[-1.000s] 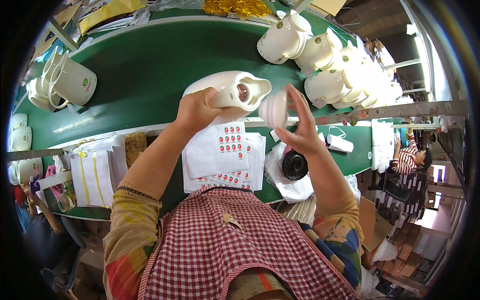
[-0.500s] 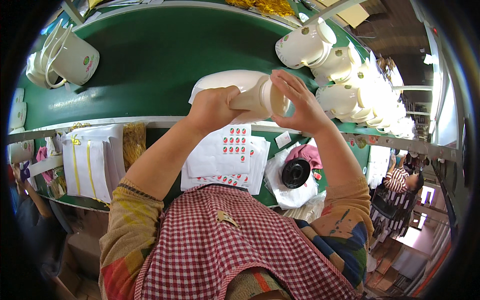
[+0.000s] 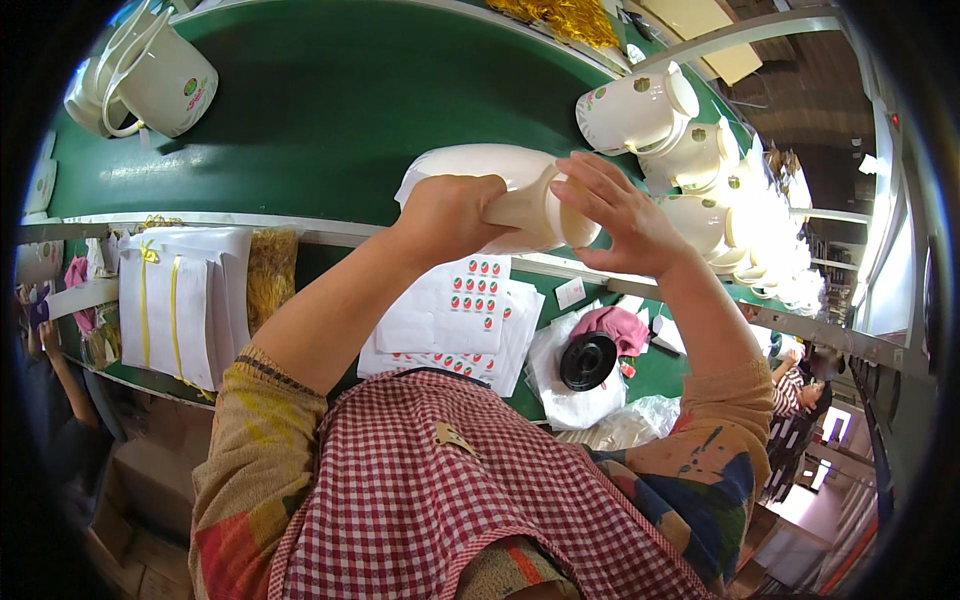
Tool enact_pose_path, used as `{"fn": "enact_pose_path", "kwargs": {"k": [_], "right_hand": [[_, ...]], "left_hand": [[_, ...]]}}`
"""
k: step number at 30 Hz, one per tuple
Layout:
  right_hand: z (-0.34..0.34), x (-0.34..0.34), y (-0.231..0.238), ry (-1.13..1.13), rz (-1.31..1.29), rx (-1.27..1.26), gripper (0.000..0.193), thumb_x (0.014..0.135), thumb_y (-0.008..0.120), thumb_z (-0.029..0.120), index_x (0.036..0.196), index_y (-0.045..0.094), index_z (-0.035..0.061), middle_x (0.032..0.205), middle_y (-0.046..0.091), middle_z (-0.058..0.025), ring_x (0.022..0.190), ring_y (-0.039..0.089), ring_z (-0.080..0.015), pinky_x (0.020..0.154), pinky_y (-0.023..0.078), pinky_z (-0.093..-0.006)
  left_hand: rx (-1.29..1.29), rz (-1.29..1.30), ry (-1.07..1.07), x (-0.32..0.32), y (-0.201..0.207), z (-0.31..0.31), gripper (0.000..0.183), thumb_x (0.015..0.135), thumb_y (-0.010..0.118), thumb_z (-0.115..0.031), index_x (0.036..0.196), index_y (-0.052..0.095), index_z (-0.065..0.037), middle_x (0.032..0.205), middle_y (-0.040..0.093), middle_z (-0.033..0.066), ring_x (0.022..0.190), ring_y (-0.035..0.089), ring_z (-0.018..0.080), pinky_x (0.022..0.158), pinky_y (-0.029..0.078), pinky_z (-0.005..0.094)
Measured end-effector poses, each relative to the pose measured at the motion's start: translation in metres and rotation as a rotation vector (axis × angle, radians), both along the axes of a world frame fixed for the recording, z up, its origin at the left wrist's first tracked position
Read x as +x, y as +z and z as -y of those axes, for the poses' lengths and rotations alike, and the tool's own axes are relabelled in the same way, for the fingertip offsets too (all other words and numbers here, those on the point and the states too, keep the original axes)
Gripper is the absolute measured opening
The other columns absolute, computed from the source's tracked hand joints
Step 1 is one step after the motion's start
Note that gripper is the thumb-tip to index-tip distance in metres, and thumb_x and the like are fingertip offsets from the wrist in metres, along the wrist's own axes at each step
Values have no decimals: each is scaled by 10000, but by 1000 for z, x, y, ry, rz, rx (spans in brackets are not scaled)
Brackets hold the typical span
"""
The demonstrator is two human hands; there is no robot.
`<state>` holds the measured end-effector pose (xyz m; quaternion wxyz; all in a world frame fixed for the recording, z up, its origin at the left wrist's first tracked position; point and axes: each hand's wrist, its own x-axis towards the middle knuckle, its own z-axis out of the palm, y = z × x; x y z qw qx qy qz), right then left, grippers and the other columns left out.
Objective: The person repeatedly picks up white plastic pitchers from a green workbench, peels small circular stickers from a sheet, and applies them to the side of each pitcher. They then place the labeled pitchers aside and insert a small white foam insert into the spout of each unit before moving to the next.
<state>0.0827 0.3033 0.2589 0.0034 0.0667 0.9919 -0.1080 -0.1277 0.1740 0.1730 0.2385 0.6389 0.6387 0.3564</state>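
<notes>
A cream plastic jug (image 3: pixel 475 160) lies tilted on its side above the near edge of the green bench, its round end turned to the right. My left hand (image 3: pixel 450 215) is closed around the jug's handle side; the palm hides part of the grip. At the round end, my right hand (image 3: pixel 625 215) curves its fingers over the upper rim, with the thumb below. Whether that end is a fitted lid or a bare rim is hard to tell through the blur.
Cream jugs stand at the far left (image 3: pixel 170 80), and several more with lids (image 3: pixel 635 110) line the right. Below my hands are sticker sheets (image 3: pixel 440 310), a black round part (image 3: pixel 588 361) and a pink cloth (image 3: pixel 612 330). White packets (image 3: pixel 170 310) lie left. People work at both sides.
Both hands and the jug have shifted slightly right in the picture, along with the bench things as the view moves. My right fingers have come further over the jug's round end.
</notes>
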Motion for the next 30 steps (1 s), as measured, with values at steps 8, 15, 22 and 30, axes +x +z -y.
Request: {"fn": "enact_pose_path", "kwargs": {"k": [8, 15, 22, 30], "right_hand": [[-5, -4, 0, 95, 30, 41, 759, 642, 760, 131, 1344, 489, 237, 1437, 429, -71, 1339, 395, -343, 1063, 422, -453], [1, -7, -11, -160, -58, 29, 716, 744, 769, 341, 1351, 475, 102, 1388, 473, -138, 1284, 453, -360, 1017, 443, -433], [-3, 1, -13, -315, -147, 219, 739, 909, 497, 604, 1371, 465, 29, 1333, 535, -187, 1152, 554, -383, 1005, 415, -448], [6, 9, -28, -486, -292, -232, 623, 935, 534, 484, 1381, 474, 54, 1163, 643, -178, 1077, 591, -383, 1007, 397, -420]], "left_hand": [[29, -30, -6, -3, -5, -2, 288, 703, 803, -319, 845, 694, -93, 773, 693, 120, 699, 675, 299, 648, 529, 378], [70, 14, 42, -2, -13, -4, 302, 715, 764, -382, 806, 680, -106, 722, 678, 120, 679, 662, 322, 621, 522, 396], [-69, 16, 115, 3, 2, -1, 332, 684, 831, -321, 844, 688, -68, 824, 692, 159, 734, 674, 329, 691, 533, 380], [22, 162, 173, -8, -17, -3, 384, 672, 801, -404, 817, 689, -66, 754, 678, 150, 696, 660, 327, 670, 530, 388]]}}
